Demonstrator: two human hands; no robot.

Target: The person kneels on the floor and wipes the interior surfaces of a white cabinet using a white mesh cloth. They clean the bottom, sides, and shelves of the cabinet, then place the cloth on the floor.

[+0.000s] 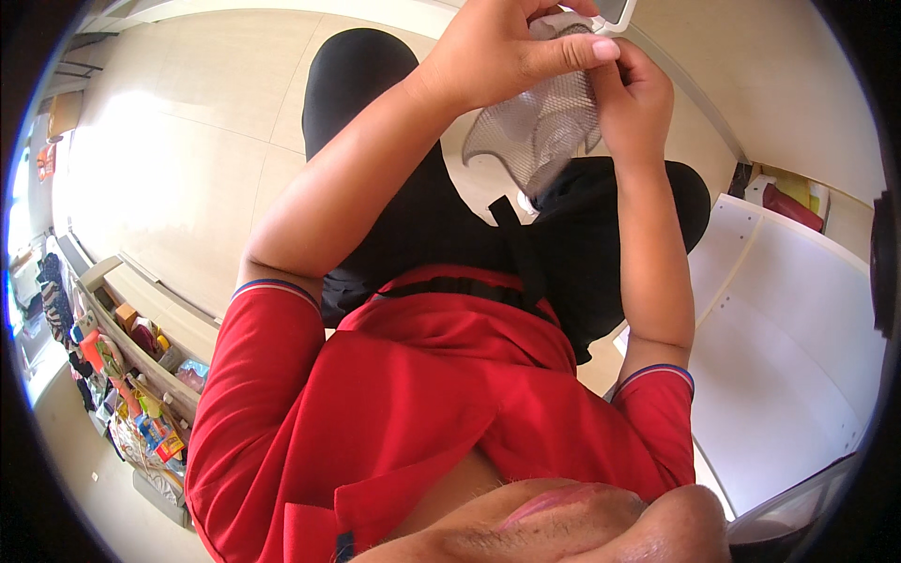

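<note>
A grey mesh piece point(538, 134), seemingly a mesh bag with something pale and clear in it, hangs from my two hands above my knees. My left hand point(493, 56) comes in from the left, its thumb lying across the top of the mesh. My right hand point(637, 91) pinches the mesh's right upper edge, its thumb close to the left thumb. Some of the fingers are hidden behind the mesh or cut off by the picture's top edge.
A white panel unit point(781, 324) stands at the right, with a dark red item point(792, 207) behind it. At the left is a beige open container point(141, 338) with mixed small items. Around my black-clad legs lies a pale tiled floor point(211, 91). A white-rimmed object point(623, 17) is at the top.
</note>
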